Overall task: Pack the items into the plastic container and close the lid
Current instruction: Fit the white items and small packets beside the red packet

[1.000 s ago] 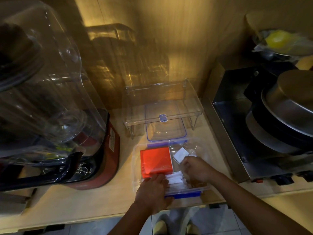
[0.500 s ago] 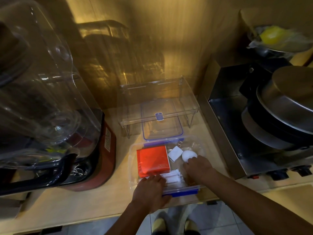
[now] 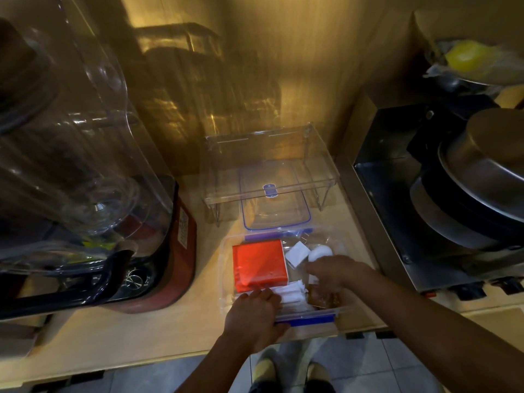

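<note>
Head camera looks down on a pale wooden bench point(image 3: 170, 321), where the clear plastic container with blue latches point(image 3: 226, 279) sits at the front edge. My left hand point(image 3: 252, 316) rests on its near rim, fingers flat and loosely spread, steadying it without pinching anything. My right hand point(image 3: 334, 272) reaches in over the right half; the fingers curl down among the contents, but blur keeps me from telling whether they pinch something.

Inside, a flat red rectangular box point(image 3: 259, 265) fills the left half, white paper sachets point(image 3: 292, 295) lie along the near wall, a small white square packet point(image 3: 297, 253) and a round white object point(image 3: 320, 252) lie toward the far right, and something brown sits near the right front corner.

The transparent blue-trimmed lid point(image 3: 273, 205) lies behind the container, partly under a clear acrylic riser shelf point(image 3: 269, 163).

I judge this is settling the last items. To do it well I would press everything below the rim, keep the sachets off the sealing edge, and hold the container firm.
</note>
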{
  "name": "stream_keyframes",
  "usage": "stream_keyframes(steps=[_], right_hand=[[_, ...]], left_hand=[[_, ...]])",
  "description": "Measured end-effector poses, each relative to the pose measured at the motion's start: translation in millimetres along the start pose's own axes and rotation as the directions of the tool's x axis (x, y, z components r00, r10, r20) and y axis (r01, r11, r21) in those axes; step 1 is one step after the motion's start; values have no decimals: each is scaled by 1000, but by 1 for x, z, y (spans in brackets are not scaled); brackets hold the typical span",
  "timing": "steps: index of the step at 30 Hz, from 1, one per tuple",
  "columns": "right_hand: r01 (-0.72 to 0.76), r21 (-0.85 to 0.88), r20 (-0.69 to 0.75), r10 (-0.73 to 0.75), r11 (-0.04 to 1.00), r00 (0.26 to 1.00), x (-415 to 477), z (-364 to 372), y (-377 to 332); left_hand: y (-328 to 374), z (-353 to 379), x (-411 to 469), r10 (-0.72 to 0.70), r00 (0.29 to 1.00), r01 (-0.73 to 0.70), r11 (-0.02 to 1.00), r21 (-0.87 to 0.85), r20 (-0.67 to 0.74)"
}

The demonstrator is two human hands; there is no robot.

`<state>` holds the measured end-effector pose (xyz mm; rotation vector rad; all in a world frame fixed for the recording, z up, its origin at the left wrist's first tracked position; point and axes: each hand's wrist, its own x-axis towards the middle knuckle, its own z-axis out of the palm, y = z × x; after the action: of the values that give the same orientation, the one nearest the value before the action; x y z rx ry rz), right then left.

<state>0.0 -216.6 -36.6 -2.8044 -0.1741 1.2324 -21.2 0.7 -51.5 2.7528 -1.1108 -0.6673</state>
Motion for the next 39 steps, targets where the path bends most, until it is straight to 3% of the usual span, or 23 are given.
stream_keyframes(steps=[3, 6, 10, 18, 22, 25, 27, 32, 35, 39], right_hand=[[50, 38, -118, -46, 998, 992, 0, 10, -1], [135, -143, -165, -158, 981, 974, -1, 15, 0], [110, -317, -163, -168, 942, 972, -2, 21, 2], [106, -229, -237, -161, 968, 958, -7, 20, 1], [83, -242, -191, -131, 967, 973, -11, 18, 0], [71, -91, -203, -88, 993, 975, -16, 13, -1], [64, 101, -284, -33, 993, 958, -19, 5, 1], [-63, 341, -507, 240, 938, 828, -11, -6, -9], [-73, 319, -518, 238, 945, 822, 2, -4, -14], [-65, 80, -456, 94, 995, 885, 16, 6, -12]], left_hand=[[-1, 1, 0, 6, 1000, -7, 1000, -8, -12], [-1, 3, 0, 22, 999, -22, 1000, -9, -26], [-1, 4, 0, 33, 999, -33, 999, 0, -38], [-3, 5, 0, 47, 998, -48, 999, -19, -43], [-2, 5, 1, 30, 999, -30, 999, -18, -12], [-2, 4, -1, 50, 998, -50, 999, -16, -25], [-1, -2, -3, 72, 997, -73, 997, -33, -34], [10, -31, 3, 75, 986, -104, 974, -202, -149], [13, -46, 26, 19, 956, -57, 991, -122, -293], [0, -43, 48, -55, 971, 59, 998, 9, -232]])
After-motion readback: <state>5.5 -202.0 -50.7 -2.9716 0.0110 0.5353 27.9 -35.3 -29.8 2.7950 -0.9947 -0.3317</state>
